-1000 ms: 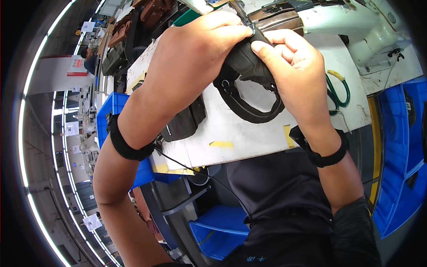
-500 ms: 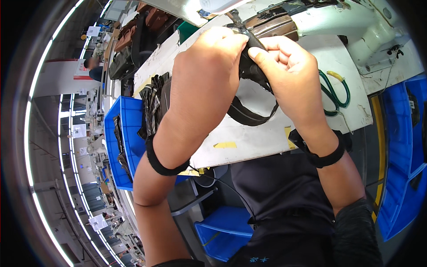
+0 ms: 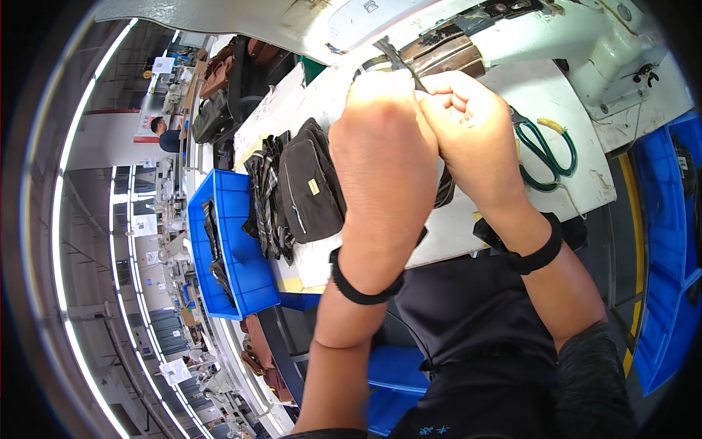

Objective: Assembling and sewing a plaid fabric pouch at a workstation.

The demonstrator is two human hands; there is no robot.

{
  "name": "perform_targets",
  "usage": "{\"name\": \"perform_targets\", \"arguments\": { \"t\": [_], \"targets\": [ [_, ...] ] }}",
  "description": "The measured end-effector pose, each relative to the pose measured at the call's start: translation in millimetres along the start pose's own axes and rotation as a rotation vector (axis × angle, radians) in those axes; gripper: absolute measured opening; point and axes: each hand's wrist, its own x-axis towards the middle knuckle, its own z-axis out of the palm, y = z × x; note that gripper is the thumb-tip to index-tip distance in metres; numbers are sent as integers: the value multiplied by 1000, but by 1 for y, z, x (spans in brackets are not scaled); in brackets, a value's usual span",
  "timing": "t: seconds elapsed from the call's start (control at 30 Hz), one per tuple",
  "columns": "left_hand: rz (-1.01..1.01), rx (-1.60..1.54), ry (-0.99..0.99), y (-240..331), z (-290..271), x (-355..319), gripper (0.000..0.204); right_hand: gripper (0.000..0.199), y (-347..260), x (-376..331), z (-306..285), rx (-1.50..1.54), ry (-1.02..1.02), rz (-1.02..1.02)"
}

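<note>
- Your left hand [image 3: 384, 139]: raised over the white work table [image 3: 504, 212], back of the hand to the camera; fingers curled down out of sight, so you cannot tell from here how they grip.
- Your right hand [image 3: 468, 117]: pressed against the left, fingertips [image 3: 431, 89] bunched together and pinching the black strap [image 3: 391, 53].
- Black strap: runs up from between your two hands toward the sewing machine [image 3: 512, 36]; a dark loop of it shows below your right hand at the table.
- Sewing machine: white, at the far edge of the table, just beyond your hands.
- Green-handled scissors [image 3: 545, 150]: flat on the table, right of your right wrist, apart from it.
- Black pouch bags [image 3: 303, 186]: stacked on the table's left end, left of your left forearm.
- Blue bin [image 3: 234, 263]: beside the table's left end, dark pieces inside.
- Black wristbands: one on each wrist.
</note>
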Motion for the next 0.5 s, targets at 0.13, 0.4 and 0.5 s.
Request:
{"name": "perform_targets", "arguments": {
  "t": [0.13,0.4,0.5],
  "targets": [
    [-109,-41,29,8,5,-2,17,10,8,2,-1,104,-1,-23],
    [-1,-137,100,-11,17,-31,24,17,11,-2,-13,91,-60,5],
    [28,-214,158,-18,30,-48,32,20,20,-3,-23,-71,-121,-65]
  ]
}}
